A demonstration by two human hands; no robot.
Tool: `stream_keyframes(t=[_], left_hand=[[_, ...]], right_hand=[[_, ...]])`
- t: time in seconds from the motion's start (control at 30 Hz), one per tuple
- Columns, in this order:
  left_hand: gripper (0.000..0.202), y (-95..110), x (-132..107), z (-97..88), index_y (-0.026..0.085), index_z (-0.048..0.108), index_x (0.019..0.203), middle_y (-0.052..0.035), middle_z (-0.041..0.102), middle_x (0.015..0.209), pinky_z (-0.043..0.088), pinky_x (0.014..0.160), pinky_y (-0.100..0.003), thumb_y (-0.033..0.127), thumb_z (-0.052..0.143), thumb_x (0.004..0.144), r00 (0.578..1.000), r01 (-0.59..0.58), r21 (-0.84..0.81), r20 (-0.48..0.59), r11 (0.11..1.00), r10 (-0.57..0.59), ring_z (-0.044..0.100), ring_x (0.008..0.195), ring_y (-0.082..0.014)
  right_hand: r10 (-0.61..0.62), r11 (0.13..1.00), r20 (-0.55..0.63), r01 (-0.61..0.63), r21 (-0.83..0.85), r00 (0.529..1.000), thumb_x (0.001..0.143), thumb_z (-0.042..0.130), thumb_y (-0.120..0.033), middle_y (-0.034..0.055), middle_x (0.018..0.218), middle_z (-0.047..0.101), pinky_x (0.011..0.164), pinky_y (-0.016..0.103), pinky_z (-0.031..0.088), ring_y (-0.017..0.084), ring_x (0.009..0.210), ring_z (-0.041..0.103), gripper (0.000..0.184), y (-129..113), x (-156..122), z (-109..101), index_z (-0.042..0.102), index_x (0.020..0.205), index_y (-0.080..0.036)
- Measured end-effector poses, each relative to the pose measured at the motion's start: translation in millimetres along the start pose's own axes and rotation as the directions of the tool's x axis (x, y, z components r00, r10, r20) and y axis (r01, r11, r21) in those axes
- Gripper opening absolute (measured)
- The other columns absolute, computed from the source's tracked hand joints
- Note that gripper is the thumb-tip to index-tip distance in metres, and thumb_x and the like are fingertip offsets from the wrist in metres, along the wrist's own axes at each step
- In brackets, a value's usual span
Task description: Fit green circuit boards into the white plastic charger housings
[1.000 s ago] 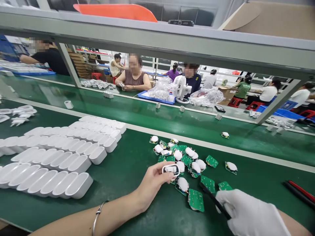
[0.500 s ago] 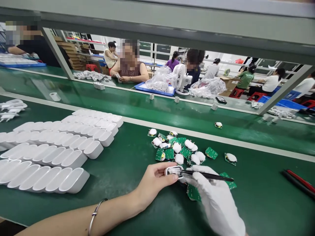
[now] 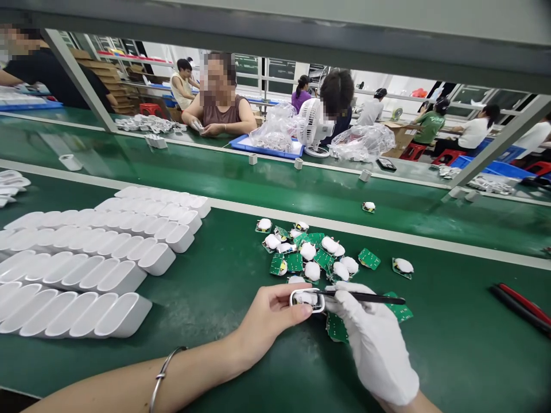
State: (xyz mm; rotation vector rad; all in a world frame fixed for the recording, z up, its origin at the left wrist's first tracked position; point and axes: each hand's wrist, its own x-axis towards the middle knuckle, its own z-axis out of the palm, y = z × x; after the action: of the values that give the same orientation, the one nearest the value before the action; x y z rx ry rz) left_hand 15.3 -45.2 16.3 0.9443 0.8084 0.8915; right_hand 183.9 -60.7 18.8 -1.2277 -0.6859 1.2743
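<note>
My bare left hand (image 3: 266,321) grips a small white oval plastic housing (image 3: 319,305), its open end turned toward me. Some white material and darker parts show inside the housing; details are too small to tell. In my right hand (image 3: 376,347), which wears a white glove, are black tweezers (image 3: 379,297), their tip at the housing's upper right rim. Right behind both hands lies a loose pile of green circuit boards (image 3: 295,262), many with white blobs on top. More boards lie partly hidden under my right hand.
Rows of white oval housings (image 3: 123,315) stand on the left of the green table (image 3: 206,367). A red-and-black handled tool (image 3: 523,307) lies at the right. A grey shelf beam (image 3: 275,46) crosses overhead. Co-workers sit beyond, near a white fan (image 3: 310,123).
The tweezers' tip has drawn back from inside the housing to its upper right rim, and the housing's opening shows more. The camera view has shifted slightly.
</note>
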Motion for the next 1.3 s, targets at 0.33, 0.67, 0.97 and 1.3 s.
stream_keyframes(t=[0.33,0.67,0.97,1.3], left_hand=[[0.054,-6.5,-3.2,1.7,0.018,0.066,0.117,-0.0085,0.07,0.11,0.045,0.097,-0.035,0.033,0.079,0.067,0.998,0.058,0.04,0.007,0.998,-0.058,0.059,0.107,-0.0246],[0.055,-8.5,-3.8,0.9,0.016,0.064,0.118,-0.0092,0.07,0.109,0.047,0.096,-0.035,0.033,0.078,0.067,0.998,0.065,0.051,0.009,0.997,-0.066,0.061,0.107,-0.0246],[0.056,-6.5,-3.9,1.0,0.015,0.064,0.118,-0.0094,0.071,0.108,0.049,0.094,-0.035,0.035,0.078,0.068,0.997,0.072,0.057,0.005,0.996,-0.073,0.062,0.105,-0.0244],[0.057,-4.1,-3.5,3.3,0.013,0.065,0.116,-0.0105,0.071,0.108,0.048,0.094,-0.036,0.034,0.08,0.065,0.993,0.112,0.044,-0.024,0.993,-0.111,0.062,0.106,-0.0264]], right_hand=[[-0.068,0.967,0.055,0.08,-0.241,0.996,0.065,0.076,-0.046,0.005,0.08,0.072,0.069,0.03,0.054,0.021,0.075,0.065,0.031,-4.5,-5.6,4.4,0.069,0.078,-0.019],[-0.178,0.953,0.02,0.178,-0.247,0.984,0.066,0.075,-0.039,0.004,0.079,0.071,0.068,0.029,0.055,0.02,0.076,0.066,0.022,-8.5,-10.7,5.0,0.07,0.075,-0.021],[-0.168,0.963,0.012,0.167,-0.209,0.986,0.066,0.076,-0.037,0.0053,0.076,0.071,0.064,0.028,0.055,0.02,0.071,0.066,0.019,-8.8,-10.8,8.2,0.07,0.072,-0.02],[-0.188,0.948,0.021,0.187,-0.26,0.982,0.068,0.073,-0.035,0.0038,0.074,0.069,0.062,0.027,0.054,0.018,0.069,0.064,0.016,-8.0,-11.7,7.3,0.069,0.071,-0.02]])
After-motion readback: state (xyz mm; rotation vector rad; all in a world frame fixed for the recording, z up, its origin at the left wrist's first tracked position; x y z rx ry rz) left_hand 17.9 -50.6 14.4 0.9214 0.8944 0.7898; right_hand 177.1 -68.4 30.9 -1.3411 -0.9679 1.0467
